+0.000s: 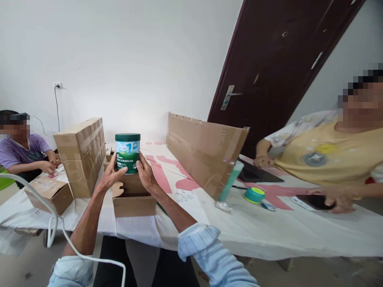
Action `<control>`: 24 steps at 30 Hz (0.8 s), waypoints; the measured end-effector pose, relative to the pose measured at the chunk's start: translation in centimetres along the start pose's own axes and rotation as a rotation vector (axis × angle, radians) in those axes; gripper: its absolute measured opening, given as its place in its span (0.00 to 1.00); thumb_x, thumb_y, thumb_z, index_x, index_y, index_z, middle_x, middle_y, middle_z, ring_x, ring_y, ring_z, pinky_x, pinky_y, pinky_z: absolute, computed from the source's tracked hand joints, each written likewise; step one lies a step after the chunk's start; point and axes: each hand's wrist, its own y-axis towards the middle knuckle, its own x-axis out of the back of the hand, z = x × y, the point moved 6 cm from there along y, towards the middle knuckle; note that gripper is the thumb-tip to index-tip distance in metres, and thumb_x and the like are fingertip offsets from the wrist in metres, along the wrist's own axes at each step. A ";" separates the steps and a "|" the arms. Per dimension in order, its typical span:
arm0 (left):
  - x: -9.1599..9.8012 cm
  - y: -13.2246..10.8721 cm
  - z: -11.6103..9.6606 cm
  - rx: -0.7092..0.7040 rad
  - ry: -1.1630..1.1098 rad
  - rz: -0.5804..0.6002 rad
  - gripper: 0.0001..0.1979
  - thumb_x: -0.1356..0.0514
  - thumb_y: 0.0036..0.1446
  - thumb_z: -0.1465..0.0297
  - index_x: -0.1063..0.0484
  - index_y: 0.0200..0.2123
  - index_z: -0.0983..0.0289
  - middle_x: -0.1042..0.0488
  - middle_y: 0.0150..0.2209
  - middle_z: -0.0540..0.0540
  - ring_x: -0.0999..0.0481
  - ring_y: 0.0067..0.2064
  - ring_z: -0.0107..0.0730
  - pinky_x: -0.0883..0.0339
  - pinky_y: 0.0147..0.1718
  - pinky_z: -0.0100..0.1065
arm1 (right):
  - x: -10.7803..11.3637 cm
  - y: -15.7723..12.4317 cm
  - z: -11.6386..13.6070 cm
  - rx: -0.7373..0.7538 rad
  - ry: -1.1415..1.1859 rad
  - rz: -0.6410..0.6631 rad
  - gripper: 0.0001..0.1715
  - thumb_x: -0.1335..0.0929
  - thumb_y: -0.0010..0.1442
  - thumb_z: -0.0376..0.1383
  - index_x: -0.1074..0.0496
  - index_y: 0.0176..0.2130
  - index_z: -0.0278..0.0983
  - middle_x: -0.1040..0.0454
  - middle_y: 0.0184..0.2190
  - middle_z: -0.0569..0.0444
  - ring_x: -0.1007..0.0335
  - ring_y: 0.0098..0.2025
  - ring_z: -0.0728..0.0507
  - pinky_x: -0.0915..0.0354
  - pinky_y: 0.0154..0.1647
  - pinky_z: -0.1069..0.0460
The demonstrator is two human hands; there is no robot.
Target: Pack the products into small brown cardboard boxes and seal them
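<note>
A green and white can [127, 153] with a dark green lid is held upright between both my hands, just above an open small cardboard box [134, 199]. My left hand [112, 174] grips its left side, fingers wrapped round the lower part. My right hand [146, 172] presses against its right side, thumb on the front. The box stands on the white-covered table [269, 231], near its front edge.
A taped stack of cardboard boxes [81, 155] stands to the left, another small box [49, 193] beside it. An upright cardboard sheet [206, 149] divides the table. A person on the right touches a phone [314, 201]; another sits far left. A green tape roll [254, 195] lies nearby.
</note>
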 end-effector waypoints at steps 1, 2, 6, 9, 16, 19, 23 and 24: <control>0.0 0.0 -0.2 -0.008 0.002 0.001 0.51 0.29 0.60 0.53 0.48 0.79 0.56 0.43 0.78 0.57 0.45 0.78 0.57 0.46 0.76 0.52 | 0.0 0.0 0.3 0.004 0.012 0.001 0.43 0.41 0.74 0.60 0.39 0.76 0.42 0.37 0.75 0.52 0.48 0.79 0.37 0.46 0.80 0.38; 0.0 0.1 -0.4 -0.017 0.001 0.003 0.51 0.28 0.60 0.53 0.48 0.79 0.56 0.43 0.78 0.57 0.44 0.78 0.57 0.46 0.76 0.52 | 0.0 0.0 0.6 0.009 0.027 0.000 0.43 0.41 0.74 0.60 0.40 0.76 0.42 0.37 0.75 0.52 0.47 0.79 0.37 0.46 0.79 0.38; -0.1 0.1 -1.0 -0.037 0.002 0.005 0.53 0.27 0.58 0.53 0.48 0.79 0.57 0.42 0.78 0.59 0.43 0.78 0.59 0.44 0.76 0.54 | 0.1 -0.1 1.8 0.053 0.058 -0.004 0.44 0.40 0.74 0.60 0.41 0.77 0.41 0.37 0.75 0.50 0.43 0.77 0.36 0.45 0.79 0.39; -0.1 0.1 -1.2 -0.038 0.009 0.006 0.54 0.27 0.58 0.53 0.50 0.79 0.57 0.38 0.76 0.61 0.42 0.77 0.59 0.43 0.75 0.54 | 0.1 -0.3 2.4 0.075 0.052 0.000 0.45 0.40 0.74 0.61 0.42 0.77 0.41 0.36 0.75 0.49 0.41 0.77 0.36 0.45 0.79 0.39; -0.4 -0.1 -2.2 -0.065 0.025 0.010 0.55 0.26 0.57 0.54 0.50 0.79 0.57 0.38 0.75 0.62 0.39 0.76 0.59 0.41 0.74 0.53 | 0.2 -0.7 2.5 0.083 0.065 -0.010 0.47 0.40 0.73 0.62 0.44 0.78 0.41 0.38 0.76 0.47 0.44 0.78 0.35 0.44 0.79 0.37; -0.4 0.0 -2.6 -0.090 0.002 0.009 0.53 0.25 0.56 0.56 0.48 0.78 0.58 0.38 0.75 0.63 0.37 0.75 0.58 0.39 0.73 0.51 | 0.1 -0.8 2.7 0.105 0.056 -0.005 0.49 0.40 0.72 0.64 0.45 0.78 0.41 0.39 0.76 0.45 0.43 0.77 0.34 0.44 0.78 0.37; -0.4 0.3 -3.7 -0.124 0.020 0.003 0.51 0.24 0.55 0.56 0.43 0.76 0.58 0.35 0.73 0.64 0.36 0.74 0.59 0.37 0.72 0.50 | 0.3 -0.6 3.8 0.153 0.042 -0.007 0.50 0.40 0.72 0.64 0.47 0.79 0.41 0.41 0.77 0.43 0.43 0.77 0.33 0.43 0.77 0.36; -0.5 0.4 -4.2 -0.132 0.029 0.001 0.51 0.24 0.55 0.55 0.42 0.75 0.58 0.35 0.73 0.64 0.35 0.73 0.59 0.36 0.71 0.50 | 0.4 -0.5 4.2 0.170 0.042 -0.005 0.50 0.40 0.72 0.64 0.48 0.79 0.41 0.42 0.77 0.44 0.44 0.77 0.33 0.43 0.78 0.36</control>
